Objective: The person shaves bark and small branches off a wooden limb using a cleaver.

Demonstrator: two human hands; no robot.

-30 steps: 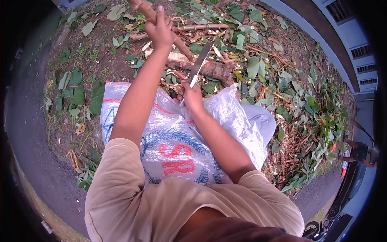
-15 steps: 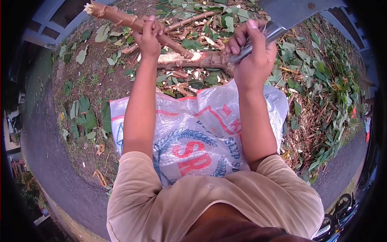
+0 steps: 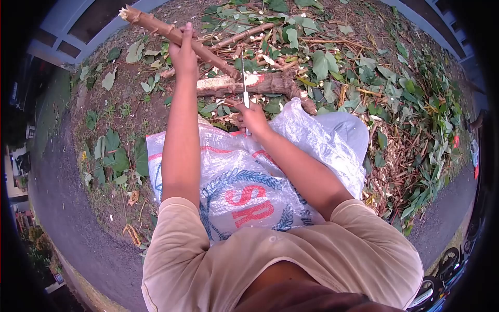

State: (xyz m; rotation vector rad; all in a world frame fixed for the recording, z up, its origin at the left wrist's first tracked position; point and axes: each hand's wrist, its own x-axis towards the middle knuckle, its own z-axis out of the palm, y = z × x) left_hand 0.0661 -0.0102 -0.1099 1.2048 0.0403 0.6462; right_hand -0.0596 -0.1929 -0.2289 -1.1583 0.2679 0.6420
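Note:
My left hand (image 3: 184,58) is closed around a thick brown branch (image 3: 156,25). The branch slants from the upper left down to the right, its lower end over the log (image 3: 275,83) and its far end pale and splintered. In my right hand (image 3: 252,119) is a cleaver (image 3: 246,99), gripped by its metal handle. Its blade is seen edge-on as a thin line, just beside the branch's lower end and over the log. The log lies crosswise, its top hacked to pale wood with reddish marks.
A white woven sack (image 3: 234,156) with red and blue print covers my lap. Green leaves (image 3: 325,65), chips and cut sticks litter the soil around the log. Another stick (image 3: 244,35) lies beyond it. Paved ground (image 3: 67,182) runs along the left, and bicycles (image 3: 442,275) stand at lower right.
My right hand has swung the cleaver down and left from its raised position to the log, beside the branch's end. My left hand still holds the branch, shifted slightly.

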